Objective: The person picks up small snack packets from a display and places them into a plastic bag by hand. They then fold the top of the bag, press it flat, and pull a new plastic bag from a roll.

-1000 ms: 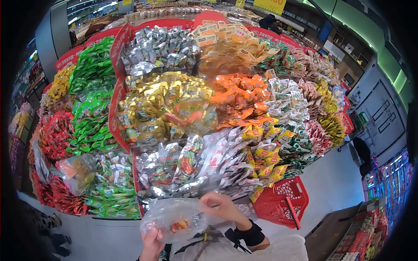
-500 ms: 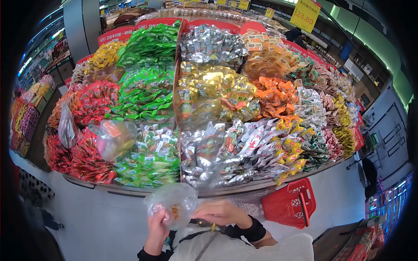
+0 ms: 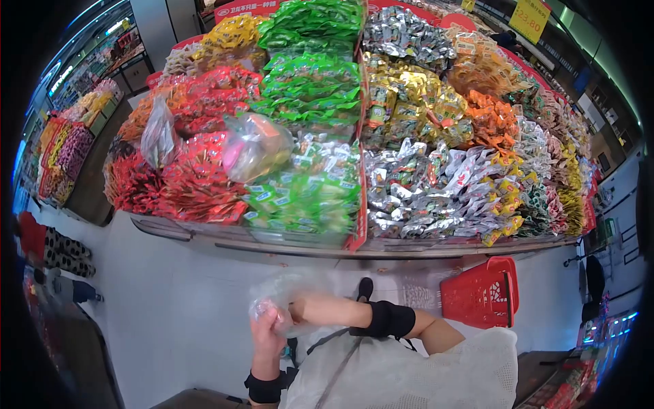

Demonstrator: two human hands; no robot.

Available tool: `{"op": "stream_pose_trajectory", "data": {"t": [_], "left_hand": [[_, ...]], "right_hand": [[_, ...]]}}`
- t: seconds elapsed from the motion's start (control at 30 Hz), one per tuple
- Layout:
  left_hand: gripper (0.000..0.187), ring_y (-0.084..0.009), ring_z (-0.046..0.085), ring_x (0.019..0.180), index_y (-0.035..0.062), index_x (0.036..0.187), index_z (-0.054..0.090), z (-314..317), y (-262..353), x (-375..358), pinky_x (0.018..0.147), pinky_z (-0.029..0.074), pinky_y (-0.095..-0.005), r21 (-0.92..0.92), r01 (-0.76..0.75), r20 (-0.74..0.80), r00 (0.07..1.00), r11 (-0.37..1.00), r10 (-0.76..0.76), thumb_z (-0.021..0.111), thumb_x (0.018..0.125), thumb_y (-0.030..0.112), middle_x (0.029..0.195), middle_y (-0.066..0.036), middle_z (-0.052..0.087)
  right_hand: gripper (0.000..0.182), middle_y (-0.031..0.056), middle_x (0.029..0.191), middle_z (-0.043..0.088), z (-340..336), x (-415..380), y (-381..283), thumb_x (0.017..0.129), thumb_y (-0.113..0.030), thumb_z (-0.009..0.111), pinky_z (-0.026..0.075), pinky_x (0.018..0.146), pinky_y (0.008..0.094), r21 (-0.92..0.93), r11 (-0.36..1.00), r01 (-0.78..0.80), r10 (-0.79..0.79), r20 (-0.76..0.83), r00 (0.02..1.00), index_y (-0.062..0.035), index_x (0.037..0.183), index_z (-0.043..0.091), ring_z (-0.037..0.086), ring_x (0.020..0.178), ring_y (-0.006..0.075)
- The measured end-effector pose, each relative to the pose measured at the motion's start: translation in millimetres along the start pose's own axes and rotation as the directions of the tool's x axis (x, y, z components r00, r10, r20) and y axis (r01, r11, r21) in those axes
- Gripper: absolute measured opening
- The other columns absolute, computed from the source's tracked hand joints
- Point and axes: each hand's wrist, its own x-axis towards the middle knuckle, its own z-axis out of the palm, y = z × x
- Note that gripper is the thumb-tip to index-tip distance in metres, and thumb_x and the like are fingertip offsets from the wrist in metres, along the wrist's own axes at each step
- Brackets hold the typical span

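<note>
While both hands, left hand (image 3: 267,326) and right hand (image 3: 300,310), pinched the thin plastic bag (image 3: 283,296) (limp, light, probably slippery), its gathered neck looked the safest hold.

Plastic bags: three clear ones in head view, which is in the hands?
The crumpled clear bag low in the frame, gripped between left hand and right hand. The other two bags lie on the snack piles, untouched.

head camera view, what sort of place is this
Most likely a supermarket's loose-snack section. A tiered stand is heaped with small wrapped snacks sorted by colour, a yellow price sign hangs above, and a red shopping basket sits on the floor. Both hands grip a clear plastic bag.
</note>
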Motion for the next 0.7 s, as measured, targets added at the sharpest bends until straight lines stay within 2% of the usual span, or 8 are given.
{"op": "stream_pose_trajectory", "data": {"t": [0.03,0.17,0.23,0.33,0.53,0.63,0.67,0.7], "left_hand": [[0.018,-0.0073,0.037,0.046,0.0084,0.066,0.043,-10,2,-5,0.042,0.029,-0.0219,0.017,-0.018,-0.051,0.999,1.0,0.019,0.052,0.075,0.022,0.053,0.002,0.04],[0.022,-0.0057,0.032,0.042,0.0098,0.063,0.042,-56,11,-28,0.039,0.025,-0.0212,-0.011,-0.138,-0.163,0.977,0.99,0.135,0.047,0.079,0.024,0.049,0.004,0.035],[0.023,-0.0054,0.028,0.039,0.01,0.062,0.041,-77,21,-39,0.037,0.022,-0.0215,-0.052,-0.183,-0.132,0.976,0.982,0.175,0.044,0.081,0.024,0.047,0.005,0.032],[0.026,-0.0048,0.022,0.037,0.0102,0.061,0.039,-98,30,-56,0.035,0.017,-0.022,-0.067,-0.278,-0.198,0.945,0.958,0.261,0.04,0.083,0.024,0.045,0.006,0.028],[0.027,-0.0035,0.018,0.035,0.0102,0.061,0.038,-115,56,-69,0.034,0.014,-0.0216,-0.101,-0.381,-0.25,0.904,0.919,0.347,0.038,0.085,0.023,0.044,0.006,0.025],[0.027,-0.0033,0.017,0.035,0.0101,0.062,0.038,-138,58,-73,0.034,0.014,-0.0215,-0.087,-0.458,-0.428,0.819,0.884,0.382,0.038,0.086,0.021,0.044,0.006,0.024],[0.026,-0.0033,0.017,0.035,0.0101,0.062,0.038,-146,60,-72,0.034,0.014,-0.0215,-0.082,-0.476,-0.493,0.783,0.876,0.379,0.038,0.086,0.021,0.044,0.006,0.024],[0.026,-0.0034,0.017,0.035,0.01,0.062,0.038,-149,66,-70,0.034,0.014,-0.0215,-0.081,-0.489,-0.464,0.79,0.869,0.401,0.038,0.086,0.021,0.044,0.006,0.024]], "right_hand": [[0.012,0.0131,0.078,0.055,6,8,-6,0.068,-0.008,0.054,0.044,0.06,0.0382,-0.002,0.999,0.047,-0.047,0.01,0.999,-0.0026,0.079,0.054,0.056,0.072,0.0312],[0.014,0.0148,0.076,0.055,32,39,-29,0.069,-0.007,0.052,0.044,0.063,0.0372,0.055,0.998,-0.029,0.018,0.178,0.984,0.0,0.081,0.052,0.055,0.075,0.0305],[0.018,0.0141,0.075,0.054,41,52,-40,0.07,-0.01,0.052,0.042,0.065,0.0368,0.076,0.996,-0.041,0.025,0.201,0.979,-0.0002,0.084,0.053,0.053,0.077,0.0296],[0.02,0.0136,0.08,0.053,52,68,-55,0.07,-0.01,0.052,0.043,0.066,0.037,0.024,0.999,0.036,-0.04,0.2,0.979,-0.0008,0.088,0.052,0.053,0.079,0.0293],[0.015,0.0114,0.094,0.05,78,102,-68,0.07,-0.01,0.052,0.044,0.063,0.0346,0.03,0.978,0.208,-0.21,0.214,0.954,-0.001,0.081,0.05,0.054,0.078,0.0283],[0.012,0.0099,0.085,0.052,79,125,-77,0.069,-0.011,0.053,0.044,0.061,0.034,0.027,0.981,0.194,-0.195,0.251,0.948,-0.003,0.077,0.049,0.055,0.076,0.026],[0.015,0.0107,0.081,0.053,82,133,-78,0.069,-0.012,0.054,0.044,0.06,0.0349,0.077,0.966,0.245,-0.256,0.232,0.938,-0.0021,0.079,0.049,0.055,0.074,0.0269],[0.019,0.0114,0.077,0.054,82,140,-76,0.068,-0.013,0.056,0.045,0.059,0.0359,0.118,0.95,0.289,-0.308,0.207,0.929,-0.0012,0.081,0.049,0.056,0.073,0.0277]]}}
